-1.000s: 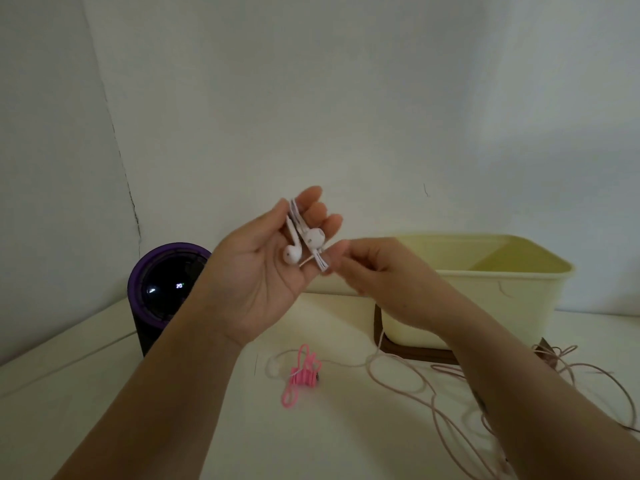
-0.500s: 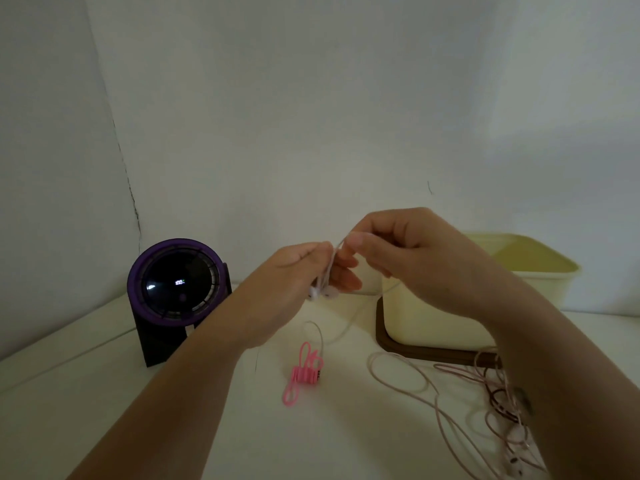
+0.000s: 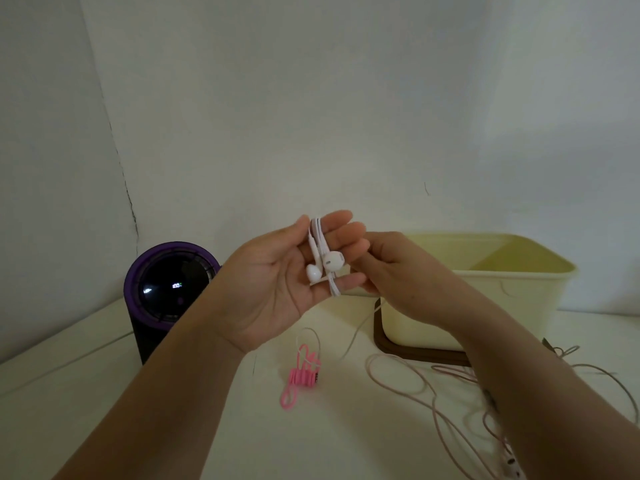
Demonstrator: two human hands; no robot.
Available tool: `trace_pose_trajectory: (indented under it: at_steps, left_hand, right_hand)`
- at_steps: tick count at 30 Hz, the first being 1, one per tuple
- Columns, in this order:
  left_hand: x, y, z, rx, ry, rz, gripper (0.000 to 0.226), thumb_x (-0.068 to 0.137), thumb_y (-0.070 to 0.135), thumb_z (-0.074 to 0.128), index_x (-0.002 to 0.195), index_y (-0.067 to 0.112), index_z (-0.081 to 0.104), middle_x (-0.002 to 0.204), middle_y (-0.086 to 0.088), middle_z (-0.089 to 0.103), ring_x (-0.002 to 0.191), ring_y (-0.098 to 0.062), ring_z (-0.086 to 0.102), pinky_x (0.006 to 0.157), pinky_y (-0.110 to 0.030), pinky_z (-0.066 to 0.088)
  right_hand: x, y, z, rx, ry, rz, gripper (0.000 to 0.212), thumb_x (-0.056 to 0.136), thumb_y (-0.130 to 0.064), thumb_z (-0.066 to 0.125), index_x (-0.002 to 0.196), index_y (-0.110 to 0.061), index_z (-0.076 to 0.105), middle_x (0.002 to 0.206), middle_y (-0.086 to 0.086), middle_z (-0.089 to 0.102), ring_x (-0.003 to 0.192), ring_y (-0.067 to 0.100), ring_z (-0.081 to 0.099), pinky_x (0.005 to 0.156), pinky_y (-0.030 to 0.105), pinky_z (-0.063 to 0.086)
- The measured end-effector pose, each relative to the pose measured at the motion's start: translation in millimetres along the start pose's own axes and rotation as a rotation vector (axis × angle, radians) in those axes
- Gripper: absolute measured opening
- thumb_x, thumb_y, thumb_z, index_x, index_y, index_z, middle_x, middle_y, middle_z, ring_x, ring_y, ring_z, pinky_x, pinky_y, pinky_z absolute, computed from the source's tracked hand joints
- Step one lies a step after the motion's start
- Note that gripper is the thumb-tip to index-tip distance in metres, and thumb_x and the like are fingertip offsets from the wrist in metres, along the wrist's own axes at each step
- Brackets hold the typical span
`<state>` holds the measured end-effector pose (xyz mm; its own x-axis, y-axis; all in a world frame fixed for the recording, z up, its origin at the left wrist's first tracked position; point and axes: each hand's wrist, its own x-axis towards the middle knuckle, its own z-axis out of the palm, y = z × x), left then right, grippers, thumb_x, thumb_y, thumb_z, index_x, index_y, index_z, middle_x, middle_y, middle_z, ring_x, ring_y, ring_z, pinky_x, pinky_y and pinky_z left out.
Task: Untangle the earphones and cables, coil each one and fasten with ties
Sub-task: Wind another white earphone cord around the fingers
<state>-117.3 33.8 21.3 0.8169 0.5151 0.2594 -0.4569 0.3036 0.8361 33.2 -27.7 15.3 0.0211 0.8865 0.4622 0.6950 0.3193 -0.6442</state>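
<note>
Earphones (image 3: 329,263) half wound on the left hand (image 3: 277,282), held up in front of the yellow tub's (image 3: 485,289) left end.
Left fingers lie nearly straight as the spool, with the buds resting on them. The right hand (image 3: 398,271), fingers curled on the trailing cord, should lay each turn snug under light tension and leave a short tail for a tie.

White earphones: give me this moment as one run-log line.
step: coil white earphones | left hand: cord wound round its fingers | right hand: holds trailing cord | pink cable: bundled on table
</note>
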Motion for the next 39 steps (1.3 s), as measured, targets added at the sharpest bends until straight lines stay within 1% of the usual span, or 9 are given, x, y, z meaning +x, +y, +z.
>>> trace_pose_trajectory:
  at_steps: [9,13,15,18,22,25,30,34,39]
  left_hand:
    - [4,-7,7,-0.004,0.156,0.135,0.034,0.074,0.017,0.051,0.104,0.004,0.061,0.089,-0.004,0.074,0.084,-0.014,0.072,0.077,-0.036,0.058]
    - [8,-9,-1,0.106,0.24,0.267,0.027,0.082,0.01,0.049,0.107,0.009,0.059,0.092,-0.001,0.074,0.09,-0.013,0.071,0.081,-0.032,0.057]
    - [9,-11,-5,0.294,0.281,0.307,0.022,0.093,0.007,0.043,0.107,0.012,0.059,0.09,0.001,0.074,0.092,-0.011,0.07,0.082,-0.028,0.056]
    - [9,-16,-12,0.573,0.27,0.245,0.023,0.098,0.014,0.039,0.105,0.013,0.061,0.082,0.003,0.072,0.079,-0.009,0.067,0.077,-0.027,0.055]
    - [8,-19,-12,0.757,0.194,0.111,0.034,0.1,0.019,0.034,0.088,0.009,0.064,0.06,0.005,0.066,0.071,-0.013,0.061,0.091,-0.039,0.047]
    - [5,-18,-11,0.809,0.139,0.038,0.038,0.097,0.028,0.035,0.083,0.013,0.067,0.067,0.001,0.069,0.076,-0.021,0.059,0.086,-0.038,0.046]
    - [1,-15,-13,0.632,0.013,-0.075,0.036,0.093,0.035,0.044,0.088,0.006,0.066,0.063,-0.002,0.066,0.061,-0.013,0.059,0.093,-0.046,0.046]
    - [1,-8,-14,0.315,-0.034,-0.058,0.036,0.088,0.028,0.044,0.079,0.013,0.076,0.069,-0.004,0.066,0.061,-0.014,0.064,0.076,-0.038,0.058]
    - [5,-5,-5,0.021,0.074,0.058,0.038,0.08,0.025,0.043,0.078,0.009,0.077,0.078,-0.006,0.072,0.072,-0.016,0.071,0.07,-0.037,0.06]
  right_hand:
    - [-4,-1,1,-0.158,-0.164,0.043,0.04,0.099,-0.023,0.041,0.061,-0.029,0.051,0.052,-0.012,0.051,0.046,0.001,0.044,0.053,0.014,0.035]
    - [-7,-10,4,-0.222,-0.293,0.047,0.025,0.1,-0.027,0.041,0.093,-0.028,0.065,0.061,-0.01,0.055,0.053,-0.002,0.049,0.058,0.013,0.037]
    - [-9,-15,1,-0.228,-0.325,0.034,0.026,0.099,-0.028,0.042,0.096,-0.026,0.067,0.06,-0.01,0.054,0.053,0.0,0.048,0.057,0.014,0.038]
    - [-11,-21,-7,-0.19,-0.252,-0.025,0.024,0.097,-0.027,0.048,0.084,-0.024,0.067,0.054,-0.012,0.051,0.049,0.002,0.044,0.054,0.014,0.038]
    - [-10,-21,-17,-0.127,-0.087,-0.035,0.027,0.094,-0.029,0.053,0.071,-0.019,0.062,0.044,-0.016,0.045,0.044,0.004,0.035,0.046,0.014,0.031]
    - [-9,-17,-22,-0.121,0.028,-0.041,0.025,0.092,-0.035,0.053,0.073,-0.025,0.065,0.046,-0.014,0.044,0.044,0.004,0.036,0.046,0.013,0.031]
    - [-3,-5,-17,-0.049,0.108,-0.004,0.024,0.093,-0.035,0.053,0.077,-0.023,0.067,0.046,-0.012,0.039,0.041,0.005,0.032,0.045,0.014,0.027]
    - [1,2,-10,0.038,0.071,0.024,0.031,0.095,-0.034,0.051,0.065,-0.029,0.06,0.049,-0.013,0.043,0.046,0.005,0.033,0.048,0.018,0.03]
    - [2,6,2,0.015,-0.051,0.046,0.034,0.098,-0.021,0.044,0.066,-0.017,0.055,0.048,-0.013,0.042,0.045,0.003,0.033,0.049,0.017,0.029]
